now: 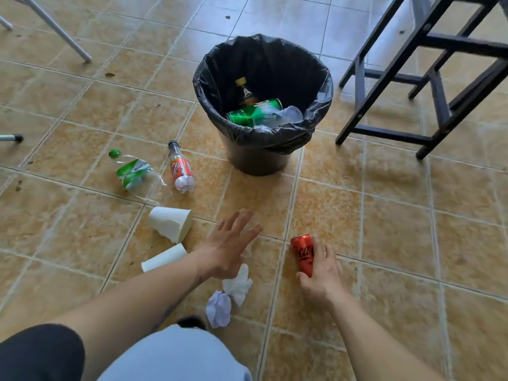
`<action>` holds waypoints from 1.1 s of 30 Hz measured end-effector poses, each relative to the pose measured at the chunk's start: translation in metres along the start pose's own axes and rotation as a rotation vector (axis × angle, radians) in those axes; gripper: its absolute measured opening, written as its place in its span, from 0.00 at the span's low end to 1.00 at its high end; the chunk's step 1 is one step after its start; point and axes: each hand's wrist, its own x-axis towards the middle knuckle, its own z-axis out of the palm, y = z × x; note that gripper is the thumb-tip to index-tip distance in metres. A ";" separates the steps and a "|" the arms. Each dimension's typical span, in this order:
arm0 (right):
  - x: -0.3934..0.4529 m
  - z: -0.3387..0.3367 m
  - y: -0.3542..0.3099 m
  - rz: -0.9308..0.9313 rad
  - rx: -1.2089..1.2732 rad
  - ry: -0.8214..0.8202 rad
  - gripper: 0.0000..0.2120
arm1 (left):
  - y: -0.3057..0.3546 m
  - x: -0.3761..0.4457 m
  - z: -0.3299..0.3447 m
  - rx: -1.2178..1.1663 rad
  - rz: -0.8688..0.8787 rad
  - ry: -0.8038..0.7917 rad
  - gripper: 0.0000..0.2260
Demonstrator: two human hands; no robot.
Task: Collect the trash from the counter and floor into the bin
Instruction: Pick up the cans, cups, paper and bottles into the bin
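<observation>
On the tiled floor (384, 215), seen from above through a head-worn camera, a person reaches both bare arms forward over scattered litter. Their right hand (321, 273) is wrapped around a red cola can (302, 254), which is tilted so its top end points up and slightly left, toward the bin (264, 158). That bin, lined with a black bag, stands farther ahead of the hands and a little left of the can; it already holds a green can, a clear cup and a bottle. From the can to the bin's open mouth the way looks clear, so the right hand is probably the one to carry it forward and up over the rim. Their left hand (231, 243) is open, fingers spread, holding nothing, hovering above the floor. Nearest to it, just beneath the wrist, lie a crumpled white tissue (239, 287) and a crumpled paper ball (218, 309). To its left are two white paper cups (171, 222) on their sides, one crushed. Farther ahead and left lie a flattened clear bottle with a green label (132, 171) and a small bottle with a red label (181, 171), its cap end pointing away from the person. All of these sit on the left hand's side.
</observation>
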 end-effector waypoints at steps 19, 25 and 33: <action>-0.026 -0.116 -0.076 -0.579 0.302 0.630 0.41 | 0.016 -0.048 -0.116 -0.379 0.233 0.796 0.26; -0.028 -0.209 -0.154 -0.753 0.381 0.804 0.38 | -0.006 -0.052 -0.223 -0.357 0.197 1.115 0.25; 0.008 -0.228 -0.206 -0.553 0.326 0.698 0.39 | -0.038 0.009 -0.273 -0.571 -0.264 0.627 0.39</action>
